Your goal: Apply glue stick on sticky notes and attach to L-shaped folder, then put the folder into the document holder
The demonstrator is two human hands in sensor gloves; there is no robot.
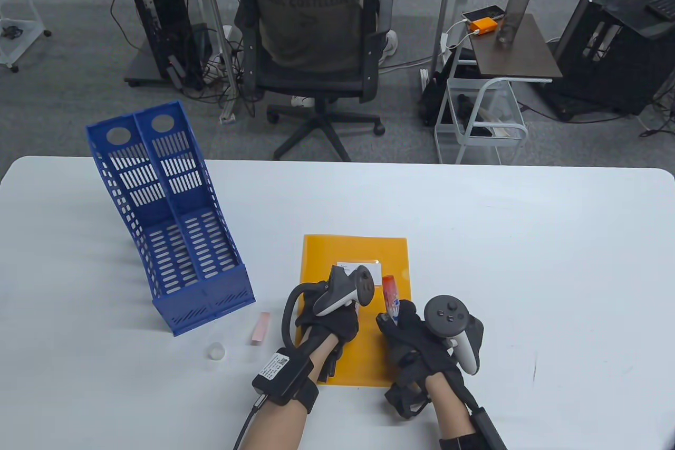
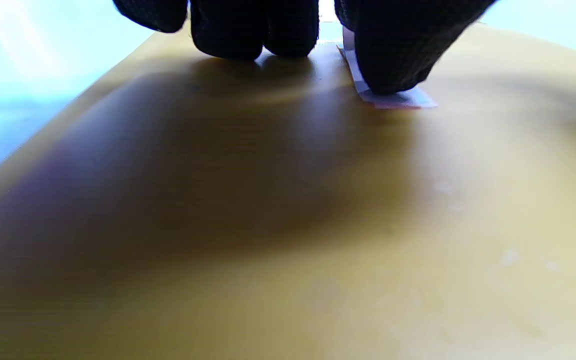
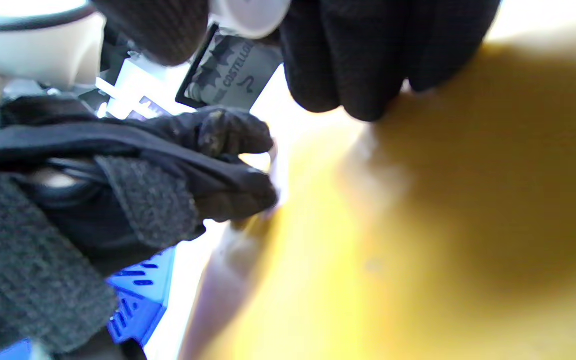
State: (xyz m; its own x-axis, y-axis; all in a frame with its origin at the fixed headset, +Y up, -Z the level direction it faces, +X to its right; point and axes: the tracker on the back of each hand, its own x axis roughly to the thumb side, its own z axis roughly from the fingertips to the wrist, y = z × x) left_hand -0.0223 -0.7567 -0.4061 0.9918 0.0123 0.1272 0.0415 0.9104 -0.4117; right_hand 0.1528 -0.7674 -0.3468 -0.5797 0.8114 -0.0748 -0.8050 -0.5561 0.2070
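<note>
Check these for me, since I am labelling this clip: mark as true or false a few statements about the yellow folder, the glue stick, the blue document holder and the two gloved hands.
1. The yellow plastic L-shaped folder lies flat on the white table. True.
2. The right hand grips the red-and-white glue stick. True.
3. The folder already stands in the blue perforated plastic document holder. False: the holder is empty, left of the folder.
4. The left hand presses a pale sticky note onto the folder. True.
5. The small white cap sits on the glue stick. False: it rests on the table, beside a pink sticky-note pad.
</note>
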